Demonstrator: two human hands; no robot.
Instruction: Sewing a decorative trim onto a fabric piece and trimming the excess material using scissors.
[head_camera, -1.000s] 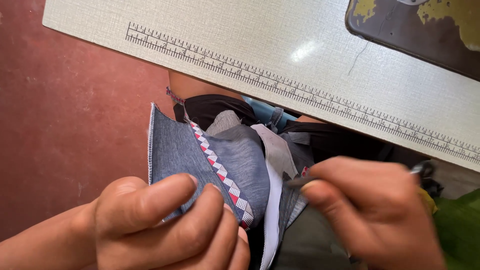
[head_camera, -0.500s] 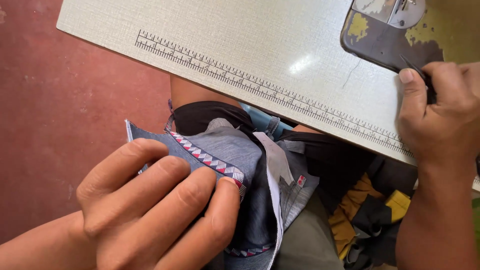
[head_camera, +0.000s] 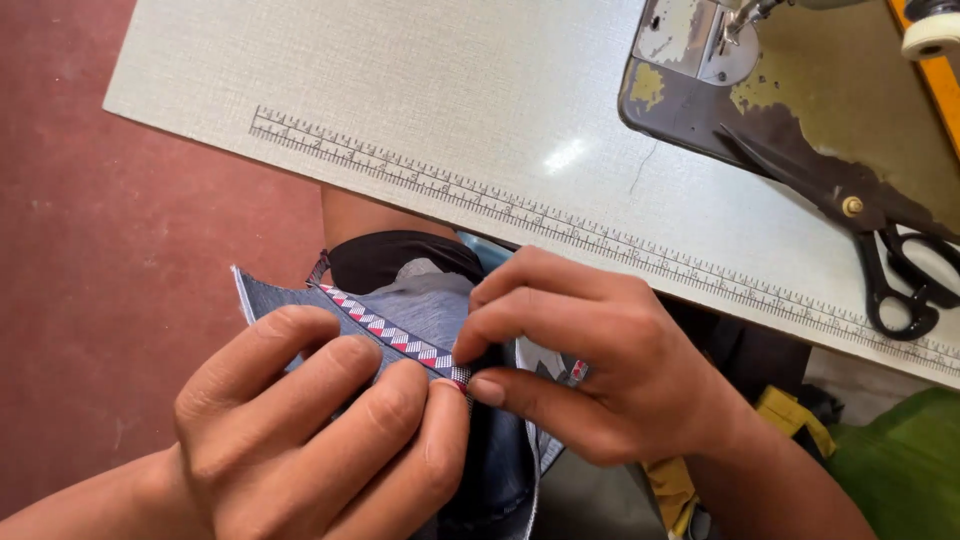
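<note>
A piece of soft blue-grey denim-like cloth (head_camera: 300, 300), edged with a narrow woven ribbon trim of small red, white and dark diamonds (head_camera: 395, 335), is held low in the view, just below the near edge of the table and above a heap of other dark and grey fabric pieces (head_camera: 420, 270); the cloth's upper left corner is seen to stand out flat and sharply pointed. The left hand (head_camera: 320, 430) is laid over the cloth with its fingers curled and pressed together, the cloth being gripped beneath them; the right hand (head_camera: 590, 360) is closed in a pinch, thumb and forefinger meeting on the end of the ribbon trim, right against the left hand's fingertips.

Beyond the hands, a pale grey table top with a fine woven-looking texture (head_camera: 400, 90) is seen, a printed ruler scale (head_camera: 600, 235) being run along its near edge; a glossy highlight is shown on its surface. At the upper right, the worn, dark, paint-chipped bed of a sewing machine (head_camera: 720, 110) is set into the table; a pair of large black-handled metal scissors (head_camera: 860, 230) is laid closed across it, well apart from the hands. A smooth dull red floor (head_camera: 120, 250) is visible at the left; green fabric (head_camera: 900, 460) lies at the lower right.
</note>
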